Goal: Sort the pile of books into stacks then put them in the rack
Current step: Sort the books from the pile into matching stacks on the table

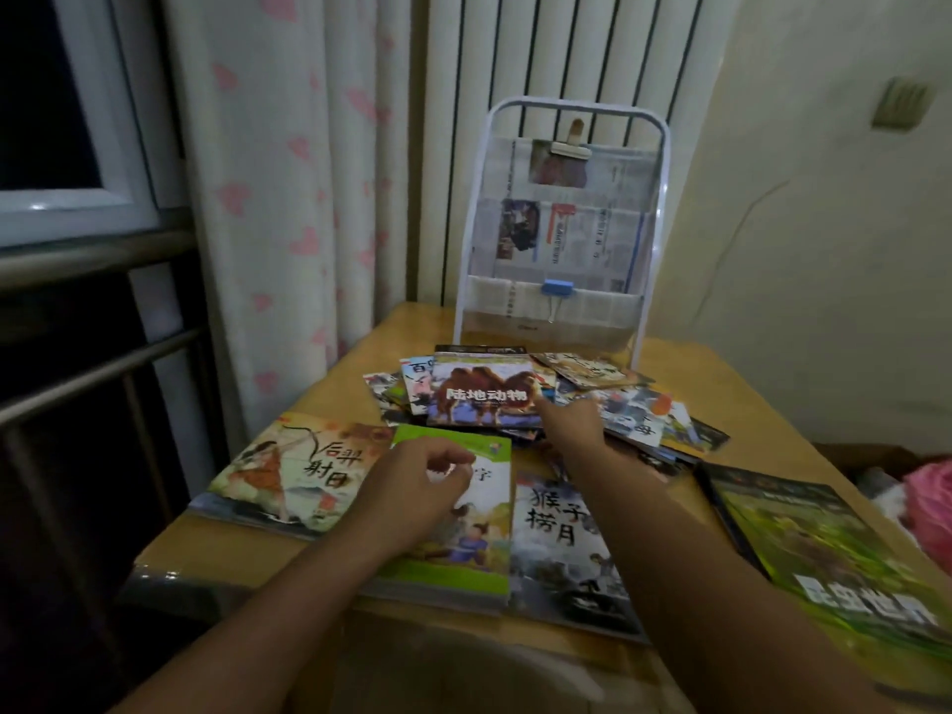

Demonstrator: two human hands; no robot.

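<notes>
My right hand (569, 422) reaches to the near right corner of the camel book (484, 391), index finger stretched to its edge, the other fingers hidden from me, so I cannot tell whether it grips. That book tops the loose pile of books (608, 404) just in front of the rack (559, 234), its long axis running left to right, title facing me. My left hand (417, 489) hovers loosely curled, holding nothing, over the green book (463, 564), which lies lengthwise toward the rack. Nearer me than the rack, on the counter (721, 383), lie the archer book (288, 471), monkey book (559, 548) and insect book (824, 553).
</notes>
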